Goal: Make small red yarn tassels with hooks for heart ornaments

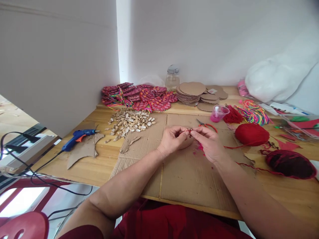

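Observation:
My left hand (174,138) and my right hand (208,142) meet above the cardboard sheet (184,176), fingertips pinched on a small dark red piece of yarn (189,132) between them. Its exact shape is too small to make out. Just behind my right hand lie scissors (211,126) with orange-red handles, partly hidden by the fingers. Small bright pink scraps (201,148) are scattered below the hands. To the right sit a ball of red yarn (251,134) and a dark maroon ball of yarn (290,163), each with a strand trailing towards my right arm.
Peanut shells (134,122) are heaped left of centre. A blue glue gun (78,139) rests on a cardboard scrap at the left. Behind are decorated red pieces (149,98), stacked cardboard discs (190,93), a glass jar (172,79), a pink-filled cup (219,113) and multicoloured cords (254,113).

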Demonstrator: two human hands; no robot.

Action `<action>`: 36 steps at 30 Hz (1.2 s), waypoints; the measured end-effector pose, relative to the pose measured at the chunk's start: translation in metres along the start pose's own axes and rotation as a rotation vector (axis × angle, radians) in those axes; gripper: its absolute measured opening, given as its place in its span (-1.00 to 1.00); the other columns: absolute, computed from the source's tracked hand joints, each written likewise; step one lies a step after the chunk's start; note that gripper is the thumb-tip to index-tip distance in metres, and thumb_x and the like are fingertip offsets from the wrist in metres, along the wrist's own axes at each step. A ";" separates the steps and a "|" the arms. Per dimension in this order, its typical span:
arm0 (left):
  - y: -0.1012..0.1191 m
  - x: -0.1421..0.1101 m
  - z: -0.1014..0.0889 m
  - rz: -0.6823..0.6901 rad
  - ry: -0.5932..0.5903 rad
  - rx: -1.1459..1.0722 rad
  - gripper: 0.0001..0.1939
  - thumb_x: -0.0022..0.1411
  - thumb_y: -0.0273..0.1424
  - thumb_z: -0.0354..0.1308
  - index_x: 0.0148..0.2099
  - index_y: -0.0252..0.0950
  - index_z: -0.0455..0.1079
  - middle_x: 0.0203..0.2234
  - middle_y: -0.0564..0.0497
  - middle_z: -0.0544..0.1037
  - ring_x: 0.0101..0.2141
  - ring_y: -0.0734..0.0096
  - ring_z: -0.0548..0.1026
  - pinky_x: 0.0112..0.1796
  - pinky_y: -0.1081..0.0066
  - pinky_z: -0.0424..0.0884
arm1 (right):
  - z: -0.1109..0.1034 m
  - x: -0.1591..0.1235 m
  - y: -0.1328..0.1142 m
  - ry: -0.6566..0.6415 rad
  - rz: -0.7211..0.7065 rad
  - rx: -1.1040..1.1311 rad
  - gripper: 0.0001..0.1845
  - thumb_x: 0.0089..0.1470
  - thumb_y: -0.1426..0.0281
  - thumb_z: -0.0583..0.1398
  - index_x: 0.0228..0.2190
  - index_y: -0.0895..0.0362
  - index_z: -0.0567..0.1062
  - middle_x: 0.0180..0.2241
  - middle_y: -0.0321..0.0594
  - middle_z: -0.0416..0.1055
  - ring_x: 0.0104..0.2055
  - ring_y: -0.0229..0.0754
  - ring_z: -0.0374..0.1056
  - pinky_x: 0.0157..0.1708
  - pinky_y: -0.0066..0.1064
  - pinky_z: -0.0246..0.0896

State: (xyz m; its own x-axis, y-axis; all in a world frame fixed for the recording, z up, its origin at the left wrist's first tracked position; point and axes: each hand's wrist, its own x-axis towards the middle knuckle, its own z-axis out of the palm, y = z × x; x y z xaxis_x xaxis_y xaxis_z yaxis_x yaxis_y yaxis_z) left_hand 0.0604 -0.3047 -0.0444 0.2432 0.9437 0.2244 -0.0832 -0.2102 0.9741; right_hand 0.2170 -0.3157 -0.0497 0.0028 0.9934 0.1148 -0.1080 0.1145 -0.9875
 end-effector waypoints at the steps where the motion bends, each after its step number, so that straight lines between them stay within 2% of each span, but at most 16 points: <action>1: 0.000 0.000 0.000 -0.009 -0.002 -0.007 -0.75 0.11 -0.23 0.20 -0.38 -0.36 0.43 -0.59 0.09 0.40 -0.58 0.61 0.26 -0.48 0.51 0.20 | -0.002 0.001 0.001 0.009 -0.031 -0.042 -0.75 -0.08 0.18 0.37 -0.41 0.08 0.55 -0.39 -0.25 0.50 -0.31 -0.21 0.39 -0.26 -0.36 0.28; 5: -0.003 0.001 0.000 -0.087 -0.033 -0.105 -0.70 0.05 -0.19 0.25 -0.40 -0.36 0.42 -0.61 0.09 0.40 -0.59 0.62 0.26 -0.50 0.51 0.19 | -0.016 0.007 0.004 0.028 -0.196 -0.385 -0.80 0.06 0.22 0.26 -0.39 0.09 0.53 -0.39 -0.22 0.50 -0.35 -0.18 0.38 -0.30 -0.33 0.28; 8: -0.005 0.002 0.001 -0.158 -0.029 -0.211 -0.69 0.03 -0.18 0.27 -0.41 -0.36 0.40 -0.62 0.09 0.39 -0.61 0.62 0.26 -0.52 0.52 0.17 | -0.027 0.011 0.005 0.144 -0.311 -0.666 -0.82 0.10 0.27 0.21 -0.29 0.09 0.53 -0.31 -0.16 0.52 -0.31 -0.13 0.40 -0.29 -0.29 0.30; 11: -0.004 0.002 0.002 -0.223 0.034 -0.280 -0.70 0.01 -0.20 0.28 -0.41 -0.36 0.40 -0.62 0.09 0.39 -0.62 0.64 0.25 -0.54 0.53 0.14 | -0.034 0.013 -0.002 0.308 -0.354 -0.735 -0.77 0.07 0.29 0.23 -0.21 0.10 0.53 -0.29 -0.13 0.52 -0.30 -0.11 0.41 -0.31 -0.29 0.31; 13: -0.002 0.003 0.002 -0.261 0.071 -0.292 -0.71 -0.02 -0.21 0.28 -0.40 -0.37 0.41 -0.62 0.09 0.39 -0.62 0.64 0.25 -0.56 0.53 0.13 | -0.033 0.012 -0.009 0.343 -0.324 -0.716 -0.78 0.08 0.25 0.23 -0.26 0.11 0.55 -0.34 -0.15 0.52 -0.35 -0.14 0.40 -0.35 -0.32 0.30; 15: -0.001 0.003 0.001 -0.268 0.075 -0.281 -0.72 -0.03 -0.22 0.28 -0.40 -0.37 0.41 -0.62 0.09 0.39 -0.62 0.64 0.26 -0.55 0.53 0.13 | -0.029 0.008 -0.014 0.257 -0.240 -0.671 -0.73 0.10 0.17 0.22 -0.32 0.11 0.57 -0.39 -0.18 0.52 -0.41 -0.17 0.37 -0.41 -0.35 0.27; 18: -0.002 0.003 0.000 -0.225 0.041 -0.238 -0.72 -0.01 -0.22 0.26 -0.41 -0.37 0.41 -0.63 0.09 0.39 -0.61 0.63 0.26 -0.54 0.51 0.15 | -0.019 0.002 -0.014 0.027 -0.106 -0.567 -0.65 0.05 0.08 0.24 -0.37 0.12 0.57 -0.46 -0.22 0.48 -0.52 -0.24 0.29 -0.53 -0.41 0.18; 20: -0.002 0.003 0.000 -0.199 0.023 -0.218 -0.72 0.00 -0.21 0.26 -0.41 -0.37 0.41 -0.64 0.09 0.38 -0.62 0.62 0.25 -0.54 0.50 0.15 | -0.014 0.001 -0.011 -0.041 -0.088 -0.521 -0.65 0.03 0.08 0.26 -0.39 0.12 0.56 -0.50 -0.26 0.44 -0.57 -0.28 0.22 -0.59 -0.43 0.09; 24: -0.003 0.002 0.001 -0.208 0.015 -0.235 -0.72 0.00 -0.22 0.26 -0.39 -0.38 0.44 -0.63 0.08 0.40 -0.61 0.62 0.26 -0.54 0.51 0.14 | -0.014 0.003 -0.010 0.029 -0.194 -0.514 -0.73 0.07 0.15 0.23 -0.42 0.11 0.53 -0.46 -0.25 0.45 -0.48 -0.24 0.29 -0.48 -0.42 0.16; 28: -0.002 0.002 0.002 -0.242 0.012 -0.264 -0.73 0.00 -0.24 0.27 -0.39 -0.39 0.46 -0.63 0.08 0.40 -0.61 0.63 0.27 -0.54 0.52 0.13 | -0.023 0.007 -0.014 0.114 -0.220 -0.621 -0.79 0.08 0.23 0.20 -0.42 0.11 0.50 -0.49 -0.27 0.42 -0.53 -0.27 0.23 -0.51 -0.43 0.13; 32: -0.003 0.002 0.001 -0.278 0.040 -0.294 -0.73 0.00 -0.25 0.27 -0.37 -0.39 0.47 -0.63 0.09 0.39 -0.62 0.65 0.25 -0.55 0.53 0.11 | -0.024 0.007 -0.019 0.103 -0.194 -0.600 -0.75 0.09 0.20 0.18 -0.38 0.13 0.51 -0.45 -0.22 0.47 -0.44 -0.21 0.34 -0.44 -0.40 0.23; 36: -0.003 0.004 0.000 -0.290 0.051 -0.305 -0.73 -0.01 -0.26 0.27 -0.37 -0.40 0.47 -0.63 0.08 0.40 -0.64 0.67 0.23 -0.56 0.54 0.10 | -0.015 -0.001 -0.029 0.082 -0.205 -0.675 -0.71 0.11 0.18 0.18 -0.33 0.14 0.55 -0.42 -0.18 0.52 -0.42 -0.17 0.41 -0.40 -0.35 0.30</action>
State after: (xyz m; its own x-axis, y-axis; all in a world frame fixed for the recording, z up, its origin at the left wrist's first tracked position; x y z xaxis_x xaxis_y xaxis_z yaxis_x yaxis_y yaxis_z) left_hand 0.0619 -0.3009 -0.0464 0.2511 0.9657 -0.0666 -0.3027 0.1437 0.9422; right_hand 0.2353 -0.3203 -0.0229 0.0346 0.9457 0.3233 0.5419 0.2541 -0.8011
